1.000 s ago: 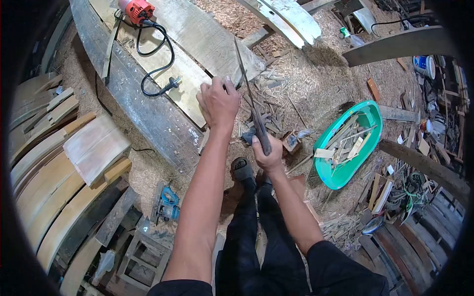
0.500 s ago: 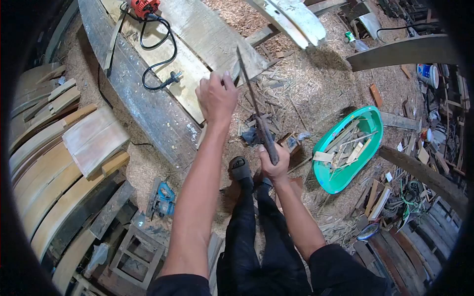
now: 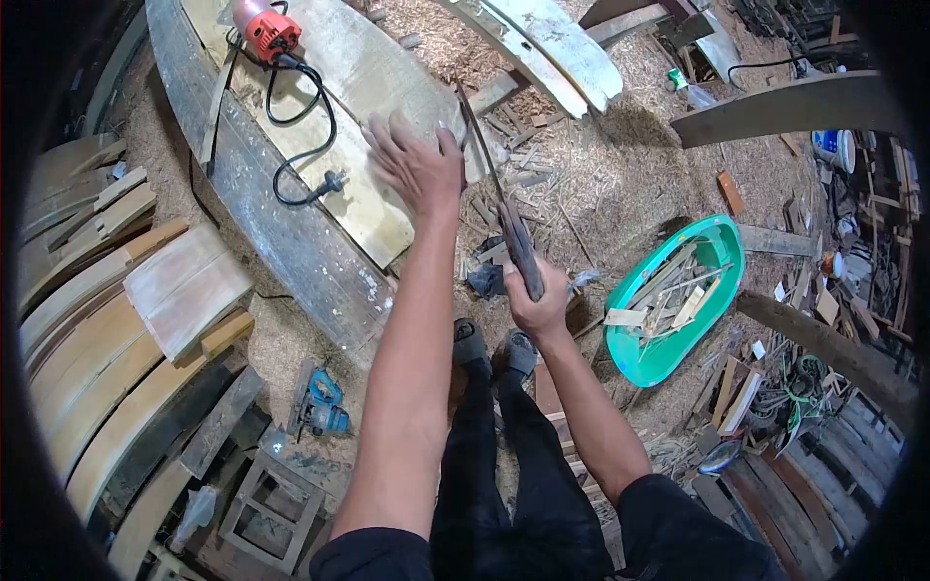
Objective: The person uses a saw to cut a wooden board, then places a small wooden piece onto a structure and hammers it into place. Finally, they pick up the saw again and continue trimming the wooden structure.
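Observation:
My right hand (image 3: 539, 300) is wrapped round the dark wooden handle of a long, thin-bladed tool (image 3: 520, 254). Its dark blade points up and slightly left, the tip close to the edge of a pale board (image 3: 378, 73). My left hand (image 3: 417, 167) lies with fingers spread on the pale boards, left of the blade, holding nothing. Left of that hand a black cable with a plug (image 3: 333, 181) runs up to a red power tool (image 3: 269, 34) lying on the boards.
A green tub (image 3: 643, 370) of wood scraps stands on the floor to the right. A blue power tool (image 3: 325, 402) lies at lower left, near stacked curved boards (image 3: 107, 373). Curved timbers (image 3: 790, 108) jut in from the right. Shavings cover the floor.
My left hand has opened from a loosely closed shape and its fingers are now spread on the boards. My right hand still grips the tool, and the view has shifted slightly.

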### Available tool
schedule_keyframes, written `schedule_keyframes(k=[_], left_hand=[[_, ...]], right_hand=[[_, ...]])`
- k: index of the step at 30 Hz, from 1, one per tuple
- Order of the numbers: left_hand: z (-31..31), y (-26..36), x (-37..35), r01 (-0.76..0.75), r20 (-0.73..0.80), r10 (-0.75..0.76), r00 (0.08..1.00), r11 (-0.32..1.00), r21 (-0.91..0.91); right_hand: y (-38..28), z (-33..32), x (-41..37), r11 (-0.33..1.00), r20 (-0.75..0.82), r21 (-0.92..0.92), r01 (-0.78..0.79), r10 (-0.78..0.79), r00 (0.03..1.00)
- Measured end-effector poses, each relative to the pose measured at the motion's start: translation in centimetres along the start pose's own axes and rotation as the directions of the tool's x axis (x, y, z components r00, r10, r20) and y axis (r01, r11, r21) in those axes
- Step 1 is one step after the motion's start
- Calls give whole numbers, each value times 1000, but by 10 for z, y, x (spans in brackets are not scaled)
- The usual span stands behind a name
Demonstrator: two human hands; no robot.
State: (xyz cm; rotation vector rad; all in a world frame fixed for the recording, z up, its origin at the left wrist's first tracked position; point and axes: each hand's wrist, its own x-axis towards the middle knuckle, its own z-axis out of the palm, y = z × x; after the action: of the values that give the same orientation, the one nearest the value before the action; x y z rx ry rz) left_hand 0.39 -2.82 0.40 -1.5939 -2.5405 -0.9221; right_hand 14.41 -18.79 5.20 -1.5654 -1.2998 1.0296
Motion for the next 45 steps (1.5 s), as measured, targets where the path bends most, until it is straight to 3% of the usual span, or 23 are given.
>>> schedule_keyframes(k=[1, 8, 12, 16, 26, 32, 39, 45], left_hand=[[-4, 1, 0, 48, 116, -55, 992, 997, 55], [-7, 9, 7, 68, 246, -129, 961, 968, 241], [-6, 12, 8, 72, 233, -136, 963, 962, 262], [-6, 11, 10, 86, 267, -157, 951, 962, 258], [-8, 13, 12, 57, 297, -151, 943, 952, 301], [-10, 15, 13, 47, 303, -145, 942, 950, 309], [-4, 20, 25, 72, 304, -158, 940, 959, 275], [1, 24, 35, 74, 284, -163, 945, 952, 298]], right_hand=[[-6, -2, 2, 1000, -1, 7, -29, 29, 1000], [-50, 8, 42, 993, 4, -55, -106, 106, 994], [-74, 0, 39, 984, 13, -47, -173, 174, 985], [-75, 0, 47, 986, -8, -131, -102, 102, 995], [-95, 21, 87, 963, 6, -60, -261, 262, 965], [-67, 28, 79, 977, 1, -22, -212, 212, 977], [-71, 23, 95, 980, -17, -130, -150, 149, 989], [-87, 22, 112, 982, 16, -74, -176, 178, 984]])
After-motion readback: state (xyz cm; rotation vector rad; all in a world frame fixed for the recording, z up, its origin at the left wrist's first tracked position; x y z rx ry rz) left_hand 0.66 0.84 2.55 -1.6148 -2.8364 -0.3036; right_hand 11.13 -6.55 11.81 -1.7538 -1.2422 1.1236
